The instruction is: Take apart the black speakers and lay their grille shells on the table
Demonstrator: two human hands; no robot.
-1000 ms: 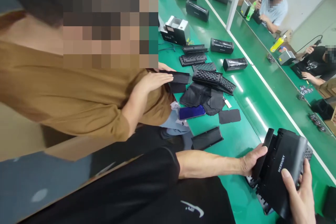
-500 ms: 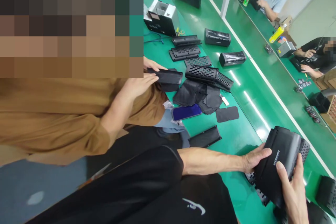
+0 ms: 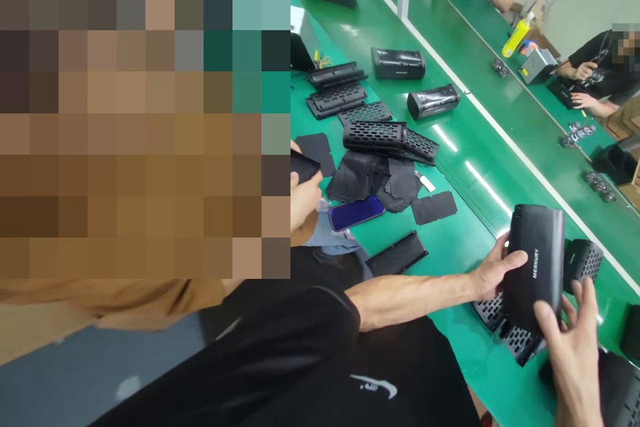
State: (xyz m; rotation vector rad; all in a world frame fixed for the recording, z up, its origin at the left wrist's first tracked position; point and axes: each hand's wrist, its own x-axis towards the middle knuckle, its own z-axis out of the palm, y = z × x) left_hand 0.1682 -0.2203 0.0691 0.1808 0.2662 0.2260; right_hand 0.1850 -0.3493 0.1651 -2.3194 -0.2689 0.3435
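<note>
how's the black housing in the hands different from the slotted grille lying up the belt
The black housing has a smooth, solid face with white lettering; the slotted grille is pierced all over. The housing is held on end by the left hand and right hand; the grille lies flat on the green belt. Both are black.

Single view — camera on the person's head, facing forward and down along the green belt, which runs diagonally to the frame's upper right. Closest, at lower right: left hand and right hand on a black casing
</note>
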